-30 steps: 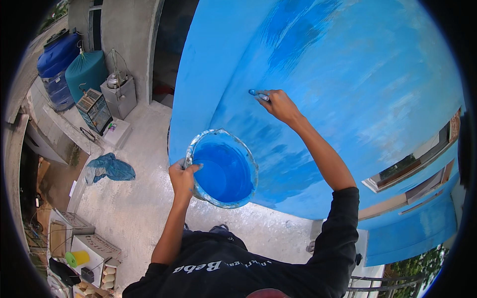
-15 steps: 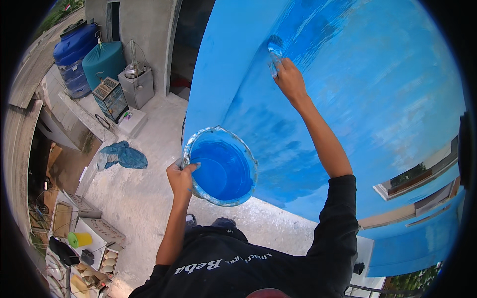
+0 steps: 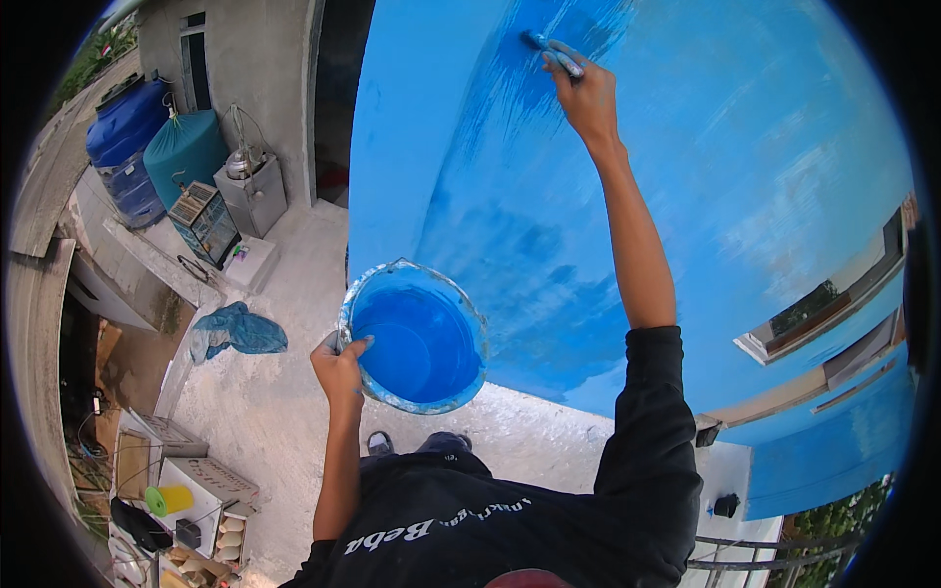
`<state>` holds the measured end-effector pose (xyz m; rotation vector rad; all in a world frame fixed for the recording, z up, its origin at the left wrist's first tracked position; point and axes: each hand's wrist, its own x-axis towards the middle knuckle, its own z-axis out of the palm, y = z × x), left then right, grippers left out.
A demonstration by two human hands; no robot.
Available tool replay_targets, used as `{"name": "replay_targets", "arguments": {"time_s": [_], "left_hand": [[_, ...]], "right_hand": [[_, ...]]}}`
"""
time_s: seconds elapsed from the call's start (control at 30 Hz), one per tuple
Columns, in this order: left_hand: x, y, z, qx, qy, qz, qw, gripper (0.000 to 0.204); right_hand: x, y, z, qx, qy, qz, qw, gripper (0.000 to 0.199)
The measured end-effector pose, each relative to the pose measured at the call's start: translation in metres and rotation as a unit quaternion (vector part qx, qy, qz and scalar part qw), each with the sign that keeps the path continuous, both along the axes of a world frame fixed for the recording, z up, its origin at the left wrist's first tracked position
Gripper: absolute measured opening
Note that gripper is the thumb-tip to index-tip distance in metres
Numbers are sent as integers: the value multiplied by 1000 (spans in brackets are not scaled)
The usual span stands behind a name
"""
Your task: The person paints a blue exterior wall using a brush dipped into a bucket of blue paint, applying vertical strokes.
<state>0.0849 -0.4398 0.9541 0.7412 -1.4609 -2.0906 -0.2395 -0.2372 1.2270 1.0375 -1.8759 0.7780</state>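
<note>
My right hand (image 3: pixel 586 96) is closed round the handle of a paintbrush (image 3: pixel 555 55), raised high at the wall. The dark bristles touch, or nearly touch, a patch of deeper blue. My left hand (image 3: pixel 339 368) grips the rim of a paint bucket (image 3: pixel 478 359), with the thumb over the inner edge. Blue paint (image 3: pixel 417 343) lies in the bucket, and its rim is crusted with dried paint. The wall (image 3: pixel 686 216) is light blue, with darker streaks and blotches above and to the right of the bucket.
A crumpled blue cloth (image 3: pixel 240 328) lies on the pale concrete floor (image 3: pixel 284 412). Farther left stand a birdcage (image 3: pixel 204 223), a grey cabinet (image 3: pixel 253 196) and a blue water tank (image 3: pixel 127 147). A yellow container (image 3: pixel 171 500) sits at lower left. The wall holds a window (image 3: pixel 814 309) at right.
My right hand has moved the brush up and slightly left, and the brush now tilts the other way. Fresh darker strokes show there. The bucket sits slightly farther left in view.
</note>
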Motion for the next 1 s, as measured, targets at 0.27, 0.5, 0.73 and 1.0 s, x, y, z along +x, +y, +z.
{"name": "replay_targets", "arguments": {"time_s": [0.27, 0.5, 0.73, 1.0], "left_hand": [[-3, 1, 2, 15, 13, -34, 999, 16], [-2, 2, 4, -8, 5, -48, 999, 16], [1, 2, 3, -14, -13, -22, 1000, 17], [1, 8, 2, -9, -27, 8, 1000, 15]], "right_hand": [[11, 14, -54, 109, 146, -114, 977, 32], [31, 11, -223, 343, -232, -81, 907, 28], [2, -5, -70, 43, -164, -3, 985, 27], [-13, -17, -112, 92, 81, -129, 984, 27]]}}
